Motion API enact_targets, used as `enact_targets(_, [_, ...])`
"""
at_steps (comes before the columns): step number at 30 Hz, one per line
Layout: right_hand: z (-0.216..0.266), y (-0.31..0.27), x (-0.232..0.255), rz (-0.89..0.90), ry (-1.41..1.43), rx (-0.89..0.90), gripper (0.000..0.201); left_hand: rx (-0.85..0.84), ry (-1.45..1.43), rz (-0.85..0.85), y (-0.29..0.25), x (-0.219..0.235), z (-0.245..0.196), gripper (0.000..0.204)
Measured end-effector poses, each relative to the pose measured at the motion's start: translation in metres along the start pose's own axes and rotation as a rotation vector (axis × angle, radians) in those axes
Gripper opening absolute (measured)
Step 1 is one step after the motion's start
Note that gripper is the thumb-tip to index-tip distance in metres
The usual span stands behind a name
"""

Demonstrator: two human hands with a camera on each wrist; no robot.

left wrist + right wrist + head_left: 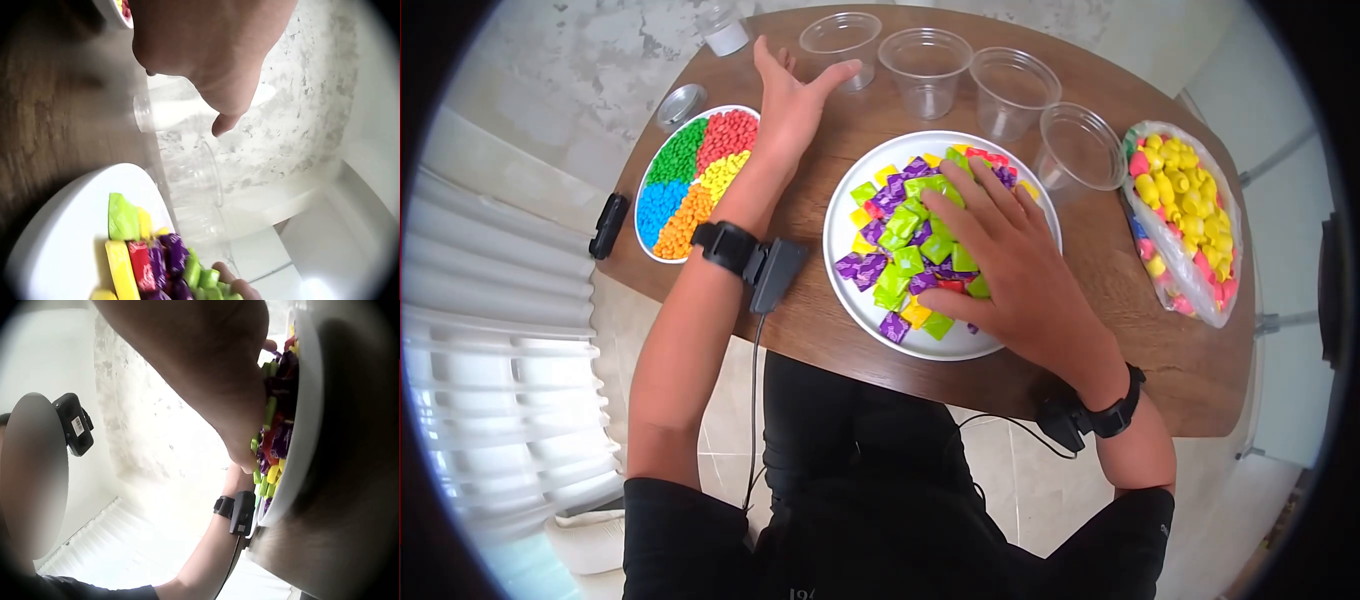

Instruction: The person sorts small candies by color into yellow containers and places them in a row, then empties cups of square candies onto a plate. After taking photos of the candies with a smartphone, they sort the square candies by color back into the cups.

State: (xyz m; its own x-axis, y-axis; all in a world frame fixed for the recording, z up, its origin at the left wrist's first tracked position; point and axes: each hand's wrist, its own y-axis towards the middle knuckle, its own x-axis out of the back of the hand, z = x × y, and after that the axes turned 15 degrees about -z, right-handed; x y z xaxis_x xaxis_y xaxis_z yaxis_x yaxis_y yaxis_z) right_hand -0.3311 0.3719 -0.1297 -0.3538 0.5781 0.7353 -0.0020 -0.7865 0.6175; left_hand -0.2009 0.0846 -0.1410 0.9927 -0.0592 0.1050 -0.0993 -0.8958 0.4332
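Observation:
My left hand (792,108) reaches over the far side of the table with thumb and fingers spread apart. Its thumb overlaps the leftmost clear plastic cup (840,40) in the head view; in the left wrist view that hand (209,53) hides part of a cup. Spread fingers of my right hand (1015,262) rest over a heap of wrapped candies (908,262), with green, purple, yellow and red wrappers, on a round white plate (840,315). The right wrist view shows the right hand (212,381) right at the top of the candies.
More clear cups (925,75) stand in a curved row along the back. Left is a white dish (640,228) of small candies sorted by colour. A bag of yellow and pink pieces (1190,215) lies at right. A jar (725,35), metal lid (682,105) and black object (608,225) sit left.

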Motion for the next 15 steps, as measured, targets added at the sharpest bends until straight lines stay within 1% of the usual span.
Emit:
enact_targets(1, [0.004, 0.001, -0.001, -0.001, 0.010, 0.006, 0.076, -0.070, -0.015, -0.036, -0.007, 0.004, -0.002, 0.128])
enact_targets(2, [0.007, 0.001, -0.002, 0.023, 0.011, 0.014, 0.073, -0.073, -0.008, -0.039, -0.017, 0.011, -0.013, 0.128])
enact_targets(4, [0.008, 0.003, 0.000, 0.045, 0.016, 0.023, 0.070, -0.256, -0.007, 0.132, -0.043, 0.027, -0.040, 0.106])
enact_targets(6, [0.004, 0.005, 0.002, 0.054, 0.047, -0.011, 0.064, -0.399, 0.070, 0.309, -0.071, 0.041, -0.057, 0.087])
enact_targets(7, [0.002, 0.006, 0.002, 0.052, 0.067, 0.011, 0.064, -0.526, 0.167, 0.387, -0.085, 0.046, -0.064, 0.086])
enact_targets(8, [0.000, 0.005, 0.001, 0.016, 0.049, -0.016, 0.062, -0.646, 0.272, 0.465, -0.099, 0.051, -0.070, 0.086])
enact_targets(9, [-0.001, 0.005, -0.001, -0.016, 0.033, -0.044, 0.060, -0.661, 0.367, 0.521, -0.115, 0.054, -0.079, 0.092])
enact_targets(10, [0.002, 0.006, 0.000, -0.012, 0.058, -0.023, 0.060, -0.669, 0.458, 0.579, -0.129, 0.056, -0.086, 0.099])
enact_targets(11, [0.005, 0.008, 0.005, 0.020, 0.059, -0.049, 0.059, -0.662, 0.477, 0.563, -0.137, 0.057, -0.085, 0.099])
enact_targets(12, [0.007, 0.009, 0.007, 0.051, 0.053, -0.078, 0.057, -0.628, 0.438, 0.582, -0.143, 0.057, -0.080, 0.102])
enact_targets(13, [0.008, 0.008, 0.007, 0.017, 0.107, -0.090, 0.048, -0.597, 0.393, 0.604, -0.148, 0.057, -0.076, 0.106])
enact_targets(14, [0.009, 0.009, 0.007, 0.018, 0.110, -0.080, 0.048, -0.596, 0.398, 0.594, -0.151, 0.058, -0.074, 0.106])
enact_targets(15, [0.010, 0.009, 0.009, 0.014, 0.133, -0.092, 0.042, -0.609, 0.407, 0.590, -0.153, 0.059, -0.071, 0.107])
